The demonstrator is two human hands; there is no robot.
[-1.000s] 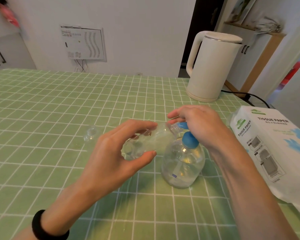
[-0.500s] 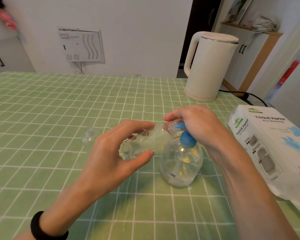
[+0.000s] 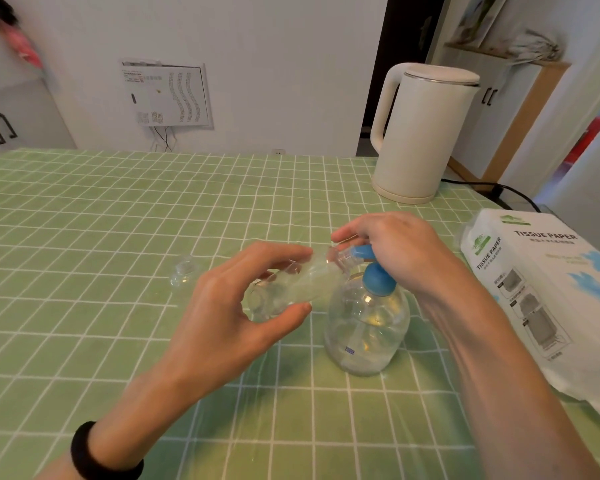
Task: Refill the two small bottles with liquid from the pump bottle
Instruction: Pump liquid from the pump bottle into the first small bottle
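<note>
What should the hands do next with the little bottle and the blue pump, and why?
Probably press the blue pump head down with the right hand. The left hand holds the small bottle tipped sideways with its mouth at the head's tip, and the right hand is curled over the pump head. The pump bottle has liquid inside, so a press would likely squirt some in.

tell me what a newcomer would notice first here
The two hands meeting in the centre: the left hand holds a clear small bottle on its side, its mouth at the blue spout of the pump bottle, whose top the right hand grips. Behind them to the right stands a white kettle, and a tissue paper pack lies at the right edge.
</note>
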